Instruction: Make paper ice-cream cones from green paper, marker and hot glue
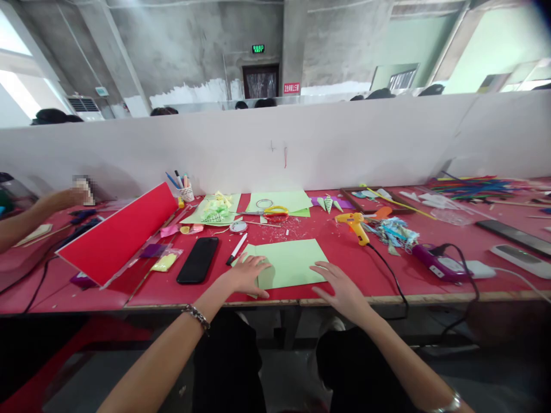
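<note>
Sheets of light green paper lie flat at the table's front edge, one slightly askew under the other at the left. My left hand rests on their left side, fingers spread. At the right edge my right hand has its fingers apart, the tips at the paper. Neither hand grips anything. Beside my left hand lie a white marker with a dark cap and a black phone. Beyond the paper are yellow-handled scissors, and a yellow glue gun stands to the right.
A red board leans at the left, near another person's arm. A pen cup stands by the white partition. Paper scraps, a ribbon pile and a purple power strip with cables lie around.
</note>
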Demonstrator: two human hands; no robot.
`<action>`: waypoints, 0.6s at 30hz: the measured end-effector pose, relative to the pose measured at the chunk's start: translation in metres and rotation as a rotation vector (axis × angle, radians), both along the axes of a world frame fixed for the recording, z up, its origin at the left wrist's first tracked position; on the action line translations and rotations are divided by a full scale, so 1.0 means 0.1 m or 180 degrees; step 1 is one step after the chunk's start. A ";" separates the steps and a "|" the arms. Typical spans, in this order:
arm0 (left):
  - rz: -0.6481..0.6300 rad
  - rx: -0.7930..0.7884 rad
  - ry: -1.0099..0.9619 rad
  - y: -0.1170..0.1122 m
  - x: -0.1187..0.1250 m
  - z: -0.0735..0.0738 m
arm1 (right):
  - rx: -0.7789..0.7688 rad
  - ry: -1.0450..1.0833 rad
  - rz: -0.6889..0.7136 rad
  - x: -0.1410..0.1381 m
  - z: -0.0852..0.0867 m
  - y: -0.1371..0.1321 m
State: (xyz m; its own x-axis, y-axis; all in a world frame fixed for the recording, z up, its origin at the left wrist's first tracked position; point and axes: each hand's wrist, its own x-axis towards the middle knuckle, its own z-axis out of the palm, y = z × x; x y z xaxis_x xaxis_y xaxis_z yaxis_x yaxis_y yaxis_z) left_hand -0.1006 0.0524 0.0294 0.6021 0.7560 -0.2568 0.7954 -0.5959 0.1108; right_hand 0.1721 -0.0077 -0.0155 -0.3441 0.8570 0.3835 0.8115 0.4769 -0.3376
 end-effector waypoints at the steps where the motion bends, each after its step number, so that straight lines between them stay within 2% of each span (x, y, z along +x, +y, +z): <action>1: -0.0051 0.0128 -0.0042 -0.02 0.02 -0.01 | -0.0143 -0.0033 0.0136 -0.11 0.02 0.04; 4: -0.0298 0.0470 -0.0159 -0.07 0.04 -0.03 | -0.0436 -0.0289 0.0404 -0.35 0.04 0.11; 8: -0.0518 0.0597 -0.0202 -0.16 0.03 -0.02 | -0.0333 -0.0509 0.0486 -0.51 0.06 0.07; 10: -0.0584 0.0469 -0.0244 -0.21 0.03 0.01 | -0.0204 -0.0631 0.0496 -0.55 0.06 0.02; 14: -0.0701 -0.0180 -0.0488 -0.33 0.01 0.17 | -0.0015 -0.0916 0.0577 -0.55 0.04 -0.08; 16: -0.0577 -0.0364 -0.0710 -0.35 -0.02 0.27 | -0.0046 -0.0572 0.0559 -0.48 0.06 -0.06; 18: -0.0261 -0.0335 -0.1036 -0.32 -0.07 0.35 | -0.0104 0.0082 0.0334 -0.35 0.14 0.01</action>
State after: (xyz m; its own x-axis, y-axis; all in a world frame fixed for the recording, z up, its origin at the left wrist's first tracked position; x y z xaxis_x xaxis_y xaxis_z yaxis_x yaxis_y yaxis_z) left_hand -0.1073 0.0202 0.0646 0.7229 0.6812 -0.1155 0.6582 -0.6282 0.4149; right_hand 0.1368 -0.0068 -0.0018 -0.4229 0.8291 0.3657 0.7486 0.5471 -0.3745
